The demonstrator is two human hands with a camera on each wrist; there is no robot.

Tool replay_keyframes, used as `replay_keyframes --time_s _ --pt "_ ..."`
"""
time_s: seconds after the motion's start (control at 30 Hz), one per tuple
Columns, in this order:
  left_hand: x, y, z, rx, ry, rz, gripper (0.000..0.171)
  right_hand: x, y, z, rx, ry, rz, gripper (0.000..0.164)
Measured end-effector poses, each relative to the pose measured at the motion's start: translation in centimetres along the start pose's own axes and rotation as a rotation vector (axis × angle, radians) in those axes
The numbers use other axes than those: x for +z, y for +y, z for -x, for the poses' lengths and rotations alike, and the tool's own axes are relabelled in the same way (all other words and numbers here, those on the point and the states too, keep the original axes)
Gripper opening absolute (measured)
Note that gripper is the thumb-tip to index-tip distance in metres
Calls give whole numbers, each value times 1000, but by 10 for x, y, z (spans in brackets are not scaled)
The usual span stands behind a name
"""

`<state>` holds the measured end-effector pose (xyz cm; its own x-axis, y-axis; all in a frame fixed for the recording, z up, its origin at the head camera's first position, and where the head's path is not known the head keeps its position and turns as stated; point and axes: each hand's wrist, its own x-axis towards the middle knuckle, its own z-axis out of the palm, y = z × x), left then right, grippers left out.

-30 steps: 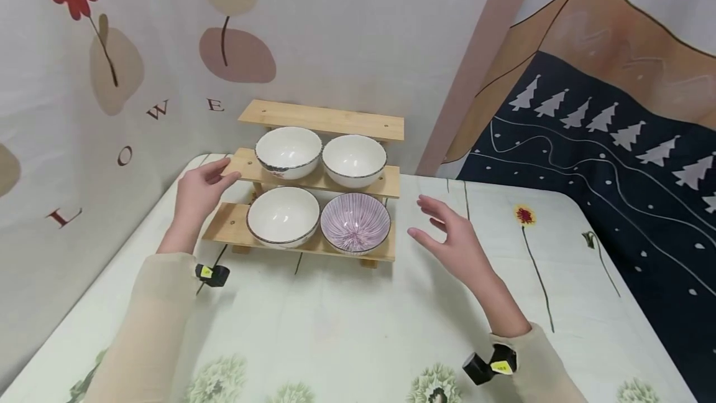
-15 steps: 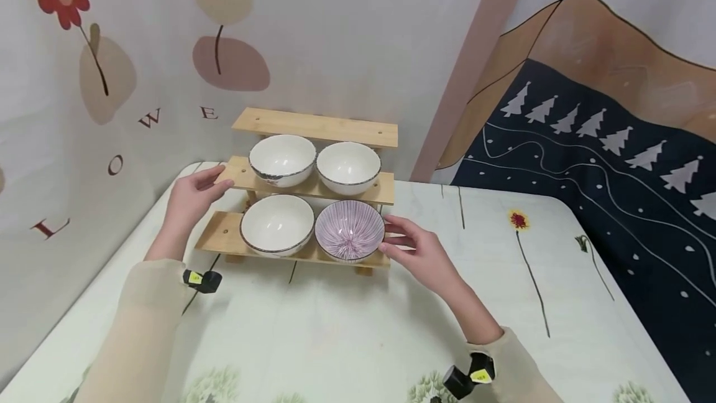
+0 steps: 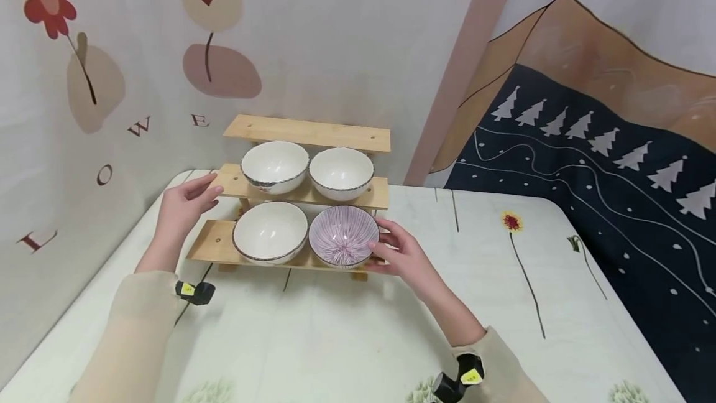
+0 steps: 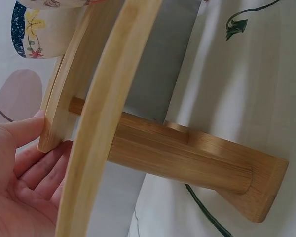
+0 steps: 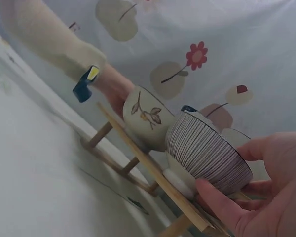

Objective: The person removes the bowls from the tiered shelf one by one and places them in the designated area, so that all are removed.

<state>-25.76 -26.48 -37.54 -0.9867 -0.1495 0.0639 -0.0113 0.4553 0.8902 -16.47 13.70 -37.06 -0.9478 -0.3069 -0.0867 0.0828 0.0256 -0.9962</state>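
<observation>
The left hand [image 3: 181, 209] pinches the left end of the rack's [image 3: 307, 132] middle board [image 3: 230, 181]; the right hand [image 3: 404, 255], thumb at the rim, grips the purple bowl [image 3: 344, 235] at the right end of the lowest board [image 3: 209, 241]. Three white bowls [image 3: 270, 233] make four, two each on the lower two of three boards. Table [image 3: 313, 334] stretches frontward and rightward. The wall [image 3: 347, 36] reads L, O, W, E.

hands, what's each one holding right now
Left hand: holding the middle shelf by its end.
Right hand: holding the purple bowl.
</observation>
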Motion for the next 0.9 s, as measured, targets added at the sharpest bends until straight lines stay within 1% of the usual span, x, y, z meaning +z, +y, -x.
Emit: replay_keyframes --time_s 0.1,0.23,0.43,0.57,0.73,0.9 --pt "0 -1 1 -11 -2 36 65 2 -1 0 30 14 -22 56" --pt "1 0 2 -22 -7 49 65 3 -4 -1 44 27 -41 55" --pt "1 1 0 -54 -63 61 69 3 -6 -1 63 47 -37 55" --pt "0 -3 -3 -44 -84 73 69 2 -8 0 78 55 -18 55" --pt "-1 -3 -4 -39 -96 88 67 -5 -7 3 74 53 -22 54" --pt "1 -1 -5 -48 -102 100 66 -18 -7 8 64 59 -8 53"
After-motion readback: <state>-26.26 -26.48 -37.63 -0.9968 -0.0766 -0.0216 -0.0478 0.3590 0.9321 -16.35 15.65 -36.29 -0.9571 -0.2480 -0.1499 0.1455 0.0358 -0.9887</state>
